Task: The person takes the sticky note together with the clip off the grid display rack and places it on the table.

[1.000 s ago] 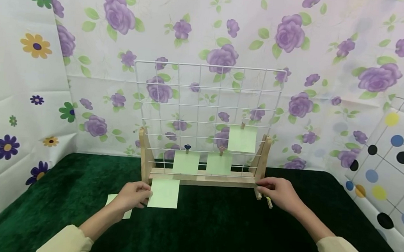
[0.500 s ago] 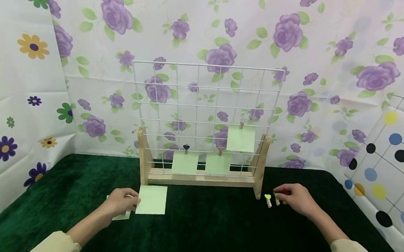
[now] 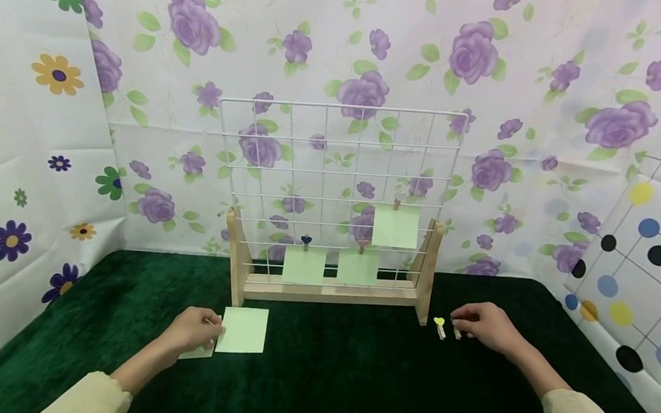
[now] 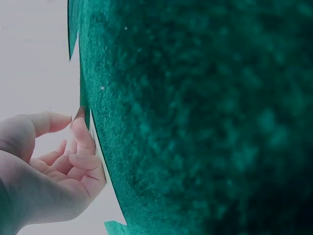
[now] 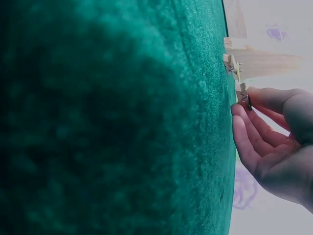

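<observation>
My left hand [image 3: 194, 328] is at the left, its thumb and fingertips pinching the left edge of a pale green paper note [image 3: 243, 330] low over the cloth. Partly under that hand lies another pale green note [image 3: 196, 352]. In the left wrist view, the left hand [image 4: 58, 161] has its other fingers loosely curled. My right hand [image 3: 489, 327] pinches a small wooden clothespin [image 3: 457, 333] at the cloth; the right wrist view shows this clothespin [image 5: 242, 93] between thumb and fingertips. Beside it lies a clothespin with a yellow heart [image 3: 439, 328].
A white wire grid [image 3: 342, 142] stands on a wooden base [image 3: 330, 294] at the back. Three clipped notes hang on it, the highest note [image 3: 395, 226] at the right. Dark green cloth [image 3: 342, 367] covers the table. Patterned sheets [image 3: 330, 46] enclose three sides.
My left hand has moved left and toward me with the note. My right hand has moved right, from beside the stand's right foot to the clothespins, and now pinches one.
</observation>
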Motion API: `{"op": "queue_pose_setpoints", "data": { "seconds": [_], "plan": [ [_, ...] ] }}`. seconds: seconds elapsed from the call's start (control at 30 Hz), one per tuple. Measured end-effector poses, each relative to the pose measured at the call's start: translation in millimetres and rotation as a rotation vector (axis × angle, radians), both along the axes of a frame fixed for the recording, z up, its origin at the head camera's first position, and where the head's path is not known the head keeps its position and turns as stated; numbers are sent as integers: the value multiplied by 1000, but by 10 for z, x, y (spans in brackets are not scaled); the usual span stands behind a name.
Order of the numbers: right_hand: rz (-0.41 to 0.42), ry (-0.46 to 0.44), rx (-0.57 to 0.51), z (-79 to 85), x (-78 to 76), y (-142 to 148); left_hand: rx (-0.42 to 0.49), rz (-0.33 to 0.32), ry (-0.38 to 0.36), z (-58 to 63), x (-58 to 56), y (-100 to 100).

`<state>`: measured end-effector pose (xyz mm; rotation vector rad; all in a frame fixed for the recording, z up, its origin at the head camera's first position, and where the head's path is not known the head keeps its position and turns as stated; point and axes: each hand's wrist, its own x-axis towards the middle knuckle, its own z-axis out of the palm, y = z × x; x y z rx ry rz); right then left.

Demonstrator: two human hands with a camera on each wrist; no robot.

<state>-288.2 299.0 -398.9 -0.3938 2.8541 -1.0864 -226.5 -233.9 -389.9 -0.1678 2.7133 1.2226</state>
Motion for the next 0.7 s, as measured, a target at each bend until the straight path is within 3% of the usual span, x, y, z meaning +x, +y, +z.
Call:
{"op": "queue_pose_setpoints", "data": {
  "seconds": [0.7],
  "plan": [
    [2, -26, 25, -22, -23, -48, -66, -40, -2, 14, -7, -20]
  ]
}}
